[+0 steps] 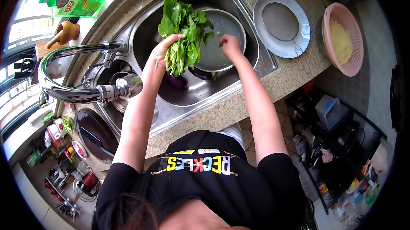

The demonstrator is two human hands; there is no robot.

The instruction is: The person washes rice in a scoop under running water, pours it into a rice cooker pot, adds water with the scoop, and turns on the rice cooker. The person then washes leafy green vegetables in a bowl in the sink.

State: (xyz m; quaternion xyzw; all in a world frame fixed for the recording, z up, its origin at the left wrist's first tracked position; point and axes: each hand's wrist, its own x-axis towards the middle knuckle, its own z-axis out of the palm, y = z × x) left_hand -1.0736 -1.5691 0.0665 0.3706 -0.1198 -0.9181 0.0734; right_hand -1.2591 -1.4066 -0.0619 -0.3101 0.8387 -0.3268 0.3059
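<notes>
My left hand [164,47] is closed round the stems of a bunch of leafy greens [184,27], held up over the sink [171,95]. The leaves point away from me and the pale cut stems towards me. Over the metal basin [215,68] of water in the sink is my right hand [231,45], its fingers curled together. Something small and dark shows at the fingertips; I cannot make out what it is. A dark purple eggplant [176,81] lies in the sink below the greens, and another dark vegetable [200,74] is partly under the basin.
A chrome faucet [64,93] arches over the smaller left bowl. Right of the sink sit a mesh strainer [279,20] on a white plate [301,44] and a pink colander [358,55] of pale shreds. A green soap bottle [81,2] lies along the windowsill.
</notes>
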